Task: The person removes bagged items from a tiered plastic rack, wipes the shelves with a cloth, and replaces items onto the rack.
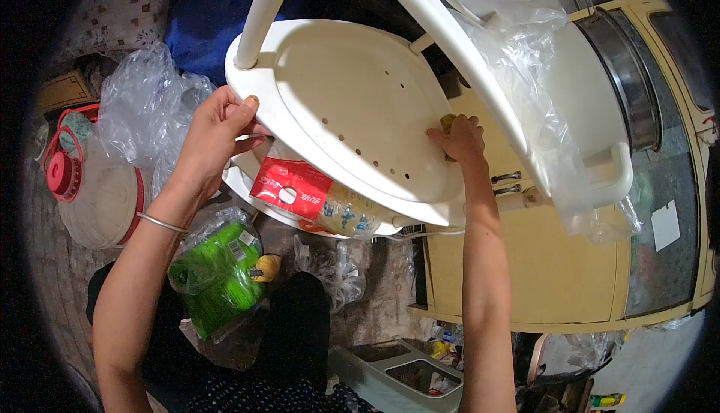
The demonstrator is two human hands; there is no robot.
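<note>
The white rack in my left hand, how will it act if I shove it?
The white rack will probably feel stiff, given its thick rim and sturdy-looking posts. It may be light for its size, as it looks plastic. Its smooth-looking surface could be slippery.

Two bare arms reach forward, well apart. The left arm [161,259] slants inward; its hand [223,126] is in a pinching grasp, thumb extended, fingers partly curled. The right arm [486,278] runs nearly straight, its hand [463,145] turned back-up, fingers bent in a grip.
</note>
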